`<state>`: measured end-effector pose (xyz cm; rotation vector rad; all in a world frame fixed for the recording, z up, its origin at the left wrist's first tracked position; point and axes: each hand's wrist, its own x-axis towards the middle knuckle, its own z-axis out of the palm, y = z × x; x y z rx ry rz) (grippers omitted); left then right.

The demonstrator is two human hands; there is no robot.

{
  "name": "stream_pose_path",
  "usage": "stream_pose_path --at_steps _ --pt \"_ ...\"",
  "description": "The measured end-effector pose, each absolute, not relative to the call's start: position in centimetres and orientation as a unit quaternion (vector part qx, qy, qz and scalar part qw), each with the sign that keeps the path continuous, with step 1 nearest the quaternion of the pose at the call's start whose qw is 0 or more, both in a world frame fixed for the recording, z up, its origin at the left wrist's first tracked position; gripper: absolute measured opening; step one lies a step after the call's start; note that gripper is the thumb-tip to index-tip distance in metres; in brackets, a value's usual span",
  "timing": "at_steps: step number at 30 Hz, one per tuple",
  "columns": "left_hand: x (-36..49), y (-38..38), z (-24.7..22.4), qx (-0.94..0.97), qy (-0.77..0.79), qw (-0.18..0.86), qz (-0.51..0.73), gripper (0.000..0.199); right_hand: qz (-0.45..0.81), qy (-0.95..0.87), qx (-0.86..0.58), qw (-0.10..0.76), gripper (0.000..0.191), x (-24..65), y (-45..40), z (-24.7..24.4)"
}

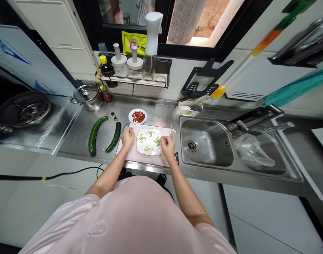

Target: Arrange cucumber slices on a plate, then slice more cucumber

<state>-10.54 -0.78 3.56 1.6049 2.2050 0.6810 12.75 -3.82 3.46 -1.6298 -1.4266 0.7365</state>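
Note:
A white square plate [149, 141] lies on a pale cutting board [140, 160], with several green slices [148, 149] laid out as pinwheels. My left hand [127, 137] is beside the plate's left edge, its fingers curled; whether anything is between them is too small to tell. At the right edge, my right hand [167, 145] pinches close to the right pinwheel, and what its fingertips hold, if anything, is hidden. Behind the board is a round plate of red pieces [138, 116]. Left of the board lie a cut cucumber [114, 137] and a longer cucumber [94, 137].
A lidded steel pot [87, 97] stands at the back left, with a black pan [23, 107] farther left. To the right is a sink [207, 141]; a plastic bag [253, 150] sits in the second basin. Bottles and jars fill a wall shelf [135, 80].

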Motion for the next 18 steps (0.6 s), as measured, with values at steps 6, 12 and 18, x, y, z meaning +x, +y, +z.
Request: stream_pose_path --at_steps 6,12,18 --pt "-10.8 -0.3 3.6 0.537 0.795 0.163 0.232 0.03 0.303 -0.542 -0.649 0.44 0.031 13.6 -4.2 4.4" --pt "-10.8 2.2 3.3 0.526 0.806 0.141 0.232 0.028 0.307 -0.543 -0.644 0.443 0.03 13.6 -4.5 4.1" --pt "-11.4 5.9 3.3 0.522 0.82 0.145 0.183 0.027 0.313 -0.545 -0.648 0.43 0.031 13.9 -4.8 3.9"
